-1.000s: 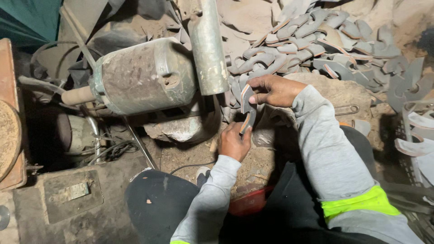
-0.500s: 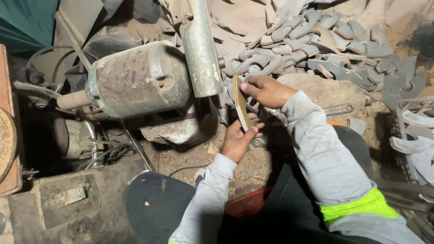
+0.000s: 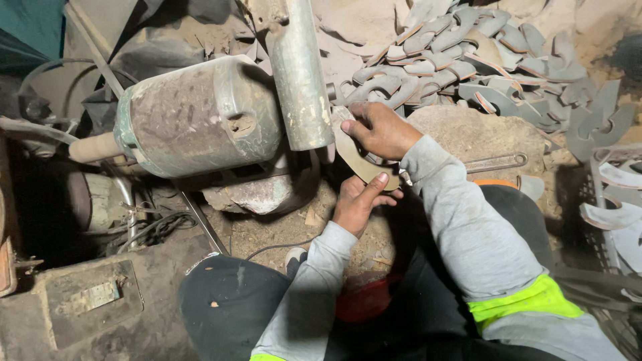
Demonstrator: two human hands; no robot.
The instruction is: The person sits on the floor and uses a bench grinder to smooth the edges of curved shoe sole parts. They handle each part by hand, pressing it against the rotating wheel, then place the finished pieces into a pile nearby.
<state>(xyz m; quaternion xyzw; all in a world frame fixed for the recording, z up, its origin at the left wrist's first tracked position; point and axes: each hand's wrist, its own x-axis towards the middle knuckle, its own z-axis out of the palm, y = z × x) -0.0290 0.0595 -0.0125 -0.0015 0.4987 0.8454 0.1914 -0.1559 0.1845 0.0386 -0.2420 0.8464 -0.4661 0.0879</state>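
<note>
Here, curved metal blade (image 3: 354, 160) in both closed grips: right hand (image 3: 380, 128) above, left hand (image 3: 358, 200) below.

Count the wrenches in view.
1: a wrench lies on the dusty mound just right of the right hand's sleeve. Others may be buried among the blades.

We find only one label: a small rectangular metal plate (image 3: 93, 296), pale grey and dusty, fixed flat and slightly tilted on top of the dark block (image 3: 87, 304) at the lower left. We see no packages, signs or screens.
</note>
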